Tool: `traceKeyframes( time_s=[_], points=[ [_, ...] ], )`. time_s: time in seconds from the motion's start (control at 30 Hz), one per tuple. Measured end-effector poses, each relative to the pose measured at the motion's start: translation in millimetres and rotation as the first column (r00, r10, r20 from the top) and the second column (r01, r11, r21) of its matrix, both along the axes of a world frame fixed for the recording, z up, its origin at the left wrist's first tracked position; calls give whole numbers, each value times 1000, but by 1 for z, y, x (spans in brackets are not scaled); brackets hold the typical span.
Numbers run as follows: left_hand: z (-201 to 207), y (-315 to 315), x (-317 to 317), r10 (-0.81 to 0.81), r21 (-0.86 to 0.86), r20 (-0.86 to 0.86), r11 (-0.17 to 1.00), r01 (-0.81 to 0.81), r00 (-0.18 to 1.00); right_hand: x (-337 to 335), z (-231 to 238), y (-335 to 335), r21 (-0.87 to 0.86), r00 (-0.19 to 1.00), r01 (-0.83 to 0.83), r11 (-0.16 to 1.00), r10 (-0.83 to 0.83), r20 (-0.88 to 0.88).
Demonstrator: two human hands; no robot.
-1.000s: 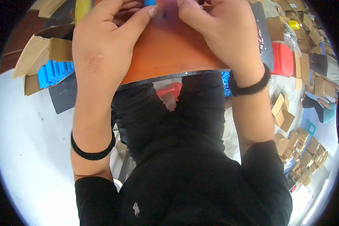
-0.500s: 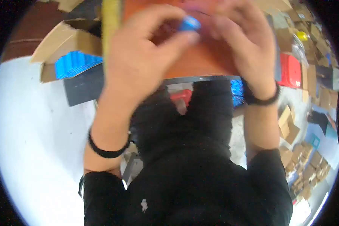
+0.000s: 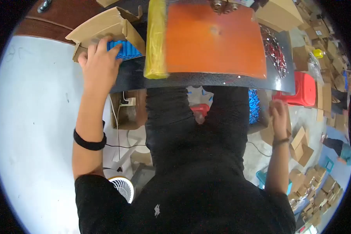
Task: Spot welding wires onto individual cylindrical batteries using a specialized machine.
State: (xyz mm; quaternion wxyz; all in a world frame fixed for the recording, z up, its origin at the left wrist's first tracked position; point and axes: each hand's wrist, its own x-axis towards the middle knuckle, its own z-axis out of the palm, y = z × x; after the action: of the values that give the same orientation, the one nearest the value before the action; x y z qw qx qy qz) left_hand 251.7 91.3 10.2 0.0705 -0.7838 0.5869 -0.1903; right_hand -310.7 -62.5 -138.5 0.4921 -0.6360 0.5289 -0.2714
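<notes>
My left hand (image 3: 99, 64) reaches over the open cardboard box (image 3: 99, 27) at the left end of the table. Its fingers are bent and spread apart at the near side of a row of blue cylindrical cells (image 3: 128, 50), and I see nothing held between them. Away from the tabletop, my right hand (image 3: 279, 115) hangs low beyond the front edge on the right. Motion smears its fingers, so whether they hold anything cannot be made out. Below the table, to its left, many blue cells (image 3: 254, 106) fill a box.
An orange mat (image 3: 214, 43) covers the table's middle, with a yellow wrapped bar (image 3: 156, 43) along its left side. Metal fixture parts (image 3: 224, 6) stand at its far edge. Thin red and black wires (image 3: 276, 54) lie right of it, near a red stool (image 3: 305, 89).
Both hands have left the mat. The left, which held a blue cell, has moved left to the cardboard box; the right has dropped down past the table's front edge.
</notes>
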Motion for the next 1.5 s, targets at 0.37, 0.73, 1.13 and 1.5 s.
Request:
traceKeyframes(
  time_s=[0.37, 0.73, 1.13, 1.5],
  points=[
    [-14, 2, 36, -107, -87, -2, 990, 107, 994, -54, -81, -1, -383, 795, 118, 916, -318, -517],
    [0, -49, -124, -657, -669, -714, 742, 43, 242, 59, 42, -75, -729, 826, -151, 668, -319, -464],
    [8, -83, -161, -352, -392, -882, 917, -72, 314, 101, 146, -38, -583, 980, -70, 809, -52, -190],
    [10, -100, -159, -315, -337, -936, 932, -133, 160, 153, 148, -30, -686, 940, -195, 701, 333, 74]
  ],
)
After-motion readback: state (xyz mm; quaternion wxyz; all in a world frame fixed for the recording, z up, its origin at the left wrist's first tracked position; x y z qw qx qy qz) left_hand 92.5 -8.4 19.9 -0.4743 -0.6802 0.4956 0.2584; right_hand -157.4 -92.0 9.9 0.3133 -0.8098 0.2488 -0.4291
